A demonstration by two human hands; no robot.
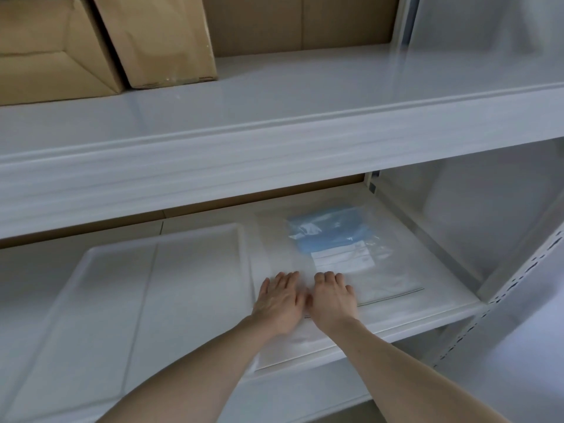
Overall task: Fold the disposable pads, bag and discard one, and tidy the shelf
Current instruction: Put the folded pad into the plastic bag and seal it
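Note:
A clear zip bag (366, 270) lies flat on the lower shelf (427, 312), with a folded blue pad (329, 230) inside it and a white label below the pad. My left hand (279, 300) and my right hand (332, 297) rest side by side, palms down, on the bag's near left part. The fingers of both hands lie flat and press on the plastic. A white sheet (274, 245) lies under the bag.
A white tray (91, 300) sits on the lower shelf to the left of my hands. The upper shelf (274, 123) carries cardboard boxes (158, 41) at the back left. A white perforated upright (525, 270) stands at the right.

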